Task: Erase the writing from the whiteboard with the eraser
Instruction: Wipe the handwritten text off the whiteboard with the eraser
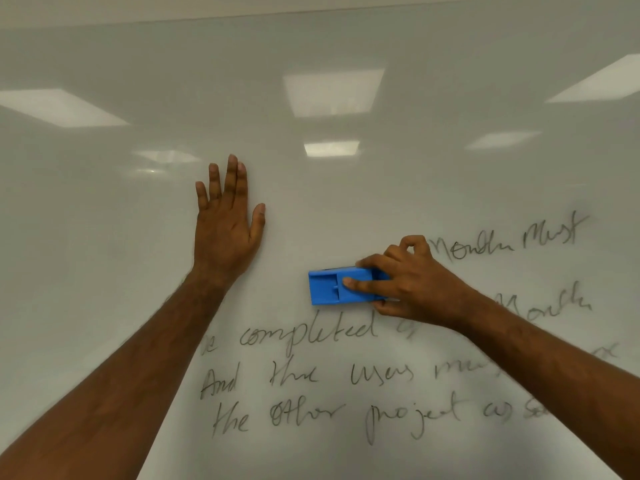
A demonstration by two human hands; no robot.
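There is one view only, from a wide-angle camera worn on the person's head. It faces straight at the whiteboard (pixel 346 46) from close up, so the glossy surface fills nearly the whole picture, its top edge bowed by the lens. Both forearms reach in from the bottom corners, and ceiling lights (pixel 332 93) behind the wearer show as reflections.
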